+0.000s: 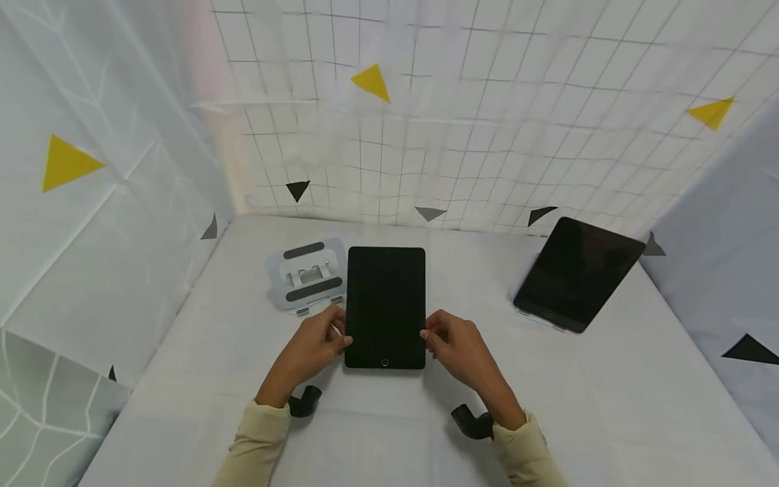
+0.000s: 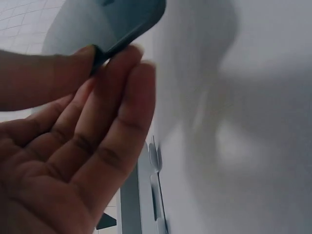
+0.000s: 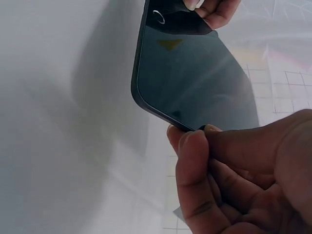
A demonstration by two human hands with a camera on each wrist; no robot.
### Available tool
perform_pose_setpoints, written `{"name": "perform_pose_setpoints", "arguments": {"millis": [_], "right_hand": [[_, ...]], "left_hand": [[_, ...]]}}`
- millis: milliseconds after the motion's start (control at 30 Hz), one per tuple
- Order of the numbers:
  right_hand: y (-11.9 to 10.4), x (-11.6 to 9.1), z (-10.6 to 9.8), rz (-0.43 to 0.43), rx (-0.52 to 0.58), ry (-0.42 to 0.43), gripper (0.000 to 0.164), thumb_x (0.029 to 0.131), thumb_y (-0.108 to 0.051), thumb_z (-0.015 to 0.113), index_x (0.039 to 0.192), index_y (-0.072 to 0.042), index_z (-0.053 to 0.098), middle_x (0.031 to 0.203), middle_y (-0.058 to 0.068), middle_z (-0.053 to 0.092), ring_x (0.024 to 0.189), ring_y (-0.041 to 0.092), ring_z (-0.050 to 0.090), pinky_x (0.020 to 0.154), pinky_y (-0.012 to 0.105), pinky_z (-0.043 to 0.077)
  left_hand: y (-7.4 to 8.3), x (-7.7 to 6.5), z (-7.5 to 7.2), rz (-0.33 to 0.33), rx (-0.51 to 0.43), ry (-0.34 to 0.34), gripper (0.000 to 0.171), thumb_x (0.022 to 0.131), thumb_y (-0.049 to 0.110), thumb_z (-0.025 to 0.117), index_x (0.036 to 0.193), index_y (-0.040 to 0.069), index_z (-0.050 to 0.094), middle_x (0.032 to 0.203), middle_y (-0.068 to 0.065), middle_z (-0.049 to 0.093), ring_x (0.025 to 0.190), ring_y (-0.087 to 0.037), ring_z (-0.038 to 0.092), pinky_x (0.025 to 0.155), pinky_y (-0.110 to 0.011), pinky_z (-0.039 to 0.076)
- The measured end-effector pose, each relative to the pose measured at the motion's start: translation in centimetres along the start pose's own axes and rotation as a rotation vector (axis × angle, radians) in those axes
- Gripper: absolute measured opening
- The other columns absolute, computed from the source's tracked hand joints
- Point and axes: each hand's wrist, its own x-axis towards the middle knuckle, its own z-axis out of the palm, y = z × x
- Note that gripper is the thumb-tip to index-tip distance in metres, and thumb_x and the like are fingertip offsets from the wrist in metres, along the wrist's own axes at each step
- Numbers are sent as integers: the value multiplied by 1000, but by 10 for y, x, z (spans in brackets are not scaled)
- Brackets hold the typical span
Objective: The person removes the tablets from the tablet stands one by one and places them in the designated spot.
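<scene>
You hold a black tablet [image 1: 385, 304] upright in portrait, its screen dark and facing you, with the ring of the home button [image 1: 385, 362] at the lower edge. Your left hand [image 1: 313, 341] pinches the tablet's left edge low down, thumb on the front and fingertips behind. Your right hand [image 1: 456, 345] does the same on the right edge, its grip narrow between thumb and curled fingers. The wrist views show the tablet's lower edge raised off the white table [image 1: 389, 433], with shadows on the cloth below.

Just beyond your left hand, to the left of the tablet, a grey tablet stand [image 1: 308, 262] lies on the table, showing two dark pads and a hinged middle section. Two small padded hooks [image 1: 302, 311] project from its near edge.

Well apart on your right, a second black tablet [image 1: 578, 274] leans back at an angle, a thin support edge [image 1: 540, 320] showing under its lower side. Your beige sleeves [image 1: 255, 433] reach the wrists, and a black curved piece [image 1: 306, 402] sits at each wrist. Behind the table hangs a white grid-patterned sheet [image 1: 426, 149] bearing yellow, black and grey triangles.
</scene>
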Motion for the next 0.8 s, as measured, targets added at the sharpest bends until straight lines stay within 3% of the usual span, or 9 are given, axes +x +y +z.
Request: {"name": "perform_pose_setpoints", "arguments": {"millis": [333,800], "right_hand": [[9,-9,4,24,15,-33,5,101,-8,69,98,-7,65,73,1,66,62,13,58,57,32,46],[22,-11,15,72,37,-123,6,99,-7,70,100,-1,68,68,-3,63,61,14,59,59,35,47]], "left_hand": [[-5,0,5,-15,-32,-105,13,98,-5,62,108,0,56,88,-4,60,75,-16,66,66,-28,51],[-6,-1,5,-172,-42,-196,19,94,-5,72,107,-4,58,85,-9,62,65,-19,69,60,-36,54]]}}
